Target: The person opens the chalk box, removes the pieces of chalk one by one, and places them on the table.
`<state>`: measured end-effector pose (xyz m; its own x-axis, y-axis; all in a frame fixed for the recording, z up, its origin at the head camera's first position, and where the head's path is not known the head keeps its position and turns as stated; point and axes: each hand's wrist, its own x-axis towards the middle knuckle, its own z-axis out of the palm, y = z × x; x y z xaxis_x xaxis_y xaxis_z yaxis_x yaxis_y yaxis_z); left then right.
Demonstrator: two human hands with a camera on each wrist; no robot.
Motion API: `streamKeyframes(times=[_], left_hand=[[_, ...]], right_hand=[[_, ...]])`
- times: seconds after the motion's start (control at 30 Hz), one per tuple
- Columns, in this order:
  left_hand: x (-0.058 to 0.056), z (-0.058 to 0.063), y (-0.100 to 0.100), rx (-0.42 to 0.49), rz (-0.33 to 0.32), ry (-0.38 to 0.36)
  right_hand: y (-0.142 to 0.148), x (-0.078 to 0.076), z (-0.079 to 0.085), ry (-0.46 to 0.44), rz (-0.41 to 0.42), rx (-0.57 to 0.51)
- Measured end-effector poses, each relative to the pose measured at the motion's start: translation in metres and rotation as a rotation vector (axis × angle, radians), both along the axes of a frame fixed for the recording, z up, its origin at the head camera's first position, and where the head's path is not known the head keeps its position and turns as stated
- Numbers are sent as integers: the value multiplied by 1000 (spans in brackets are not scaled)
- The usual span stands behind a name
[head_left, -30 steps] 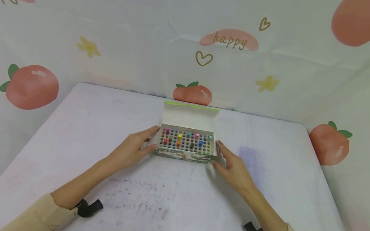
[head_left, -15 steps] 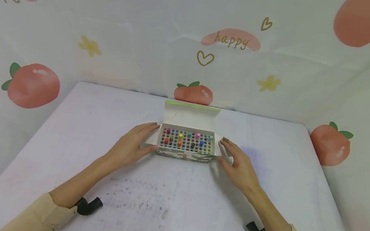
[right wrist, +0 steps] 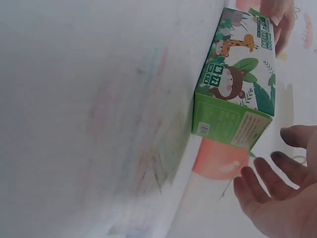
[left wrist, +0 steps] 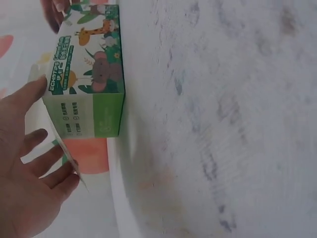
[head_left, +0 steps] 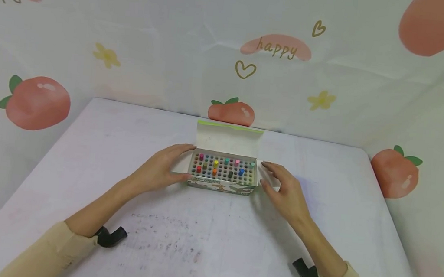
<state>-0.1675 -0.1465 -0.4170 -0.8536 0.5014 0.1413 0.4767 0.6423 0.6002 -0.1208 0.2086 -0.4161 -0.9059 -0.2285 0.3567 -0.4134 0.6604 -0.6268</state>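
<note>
A small cardboard box [head_left: 221, 186] with a white, green and animal-printed outside stands on the table. Its lid [head_left: 227, 140] is raised at the back, and a flap spreads outward at each end. Inside, a grid of holes holds several short coloured sticks [head_left: 215, 163]. My left hand [head_left: 158, 168] is at the left end, its thumb at the front corner and fingers spread behind the left flap [left wrist: 62, 144]. Beyond the right end, my right hand [head_left: 286, 195] has loosely bent fingers near the right flap [head_left: 273, 177]. In the right wrist view, a gap separates its fingertips from the box.
The white table [head_left: 214, 242] has dark smudges in front and a purple stain at right. A cloth [head_left: 174, 43] printed with peaches, flowers and hearts hangs behind it. Black curved pieces [head_left: 111, 237] stick out at both cuffs.
My right hand has drawn away from the box's right end, and the right flap now shows spread outward. My left fingers have shifted up toward the back left corner. The box stays put.
</note>
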Motion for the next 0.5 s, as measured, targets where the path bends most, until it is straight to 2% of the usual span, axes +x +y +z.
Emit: streamKeyframes(times=[0.13, 0.27, 0.37, 0.5], left_hand=[[-4, -2, 0, 18, -25, -14], [-9, -6, 0, 28, -53, 6], [-12, -7, 1, 37, -75, 14], [-17, -8, 3, 49, -91, -15]], right_hand=[[-3, -7, 3, -16, 17, -50], [-8, -16, 4, -58, 20, -107], [-10, -23, 5, -102, -13, -112], [-13, -30, 6, -161, -68, -81]])
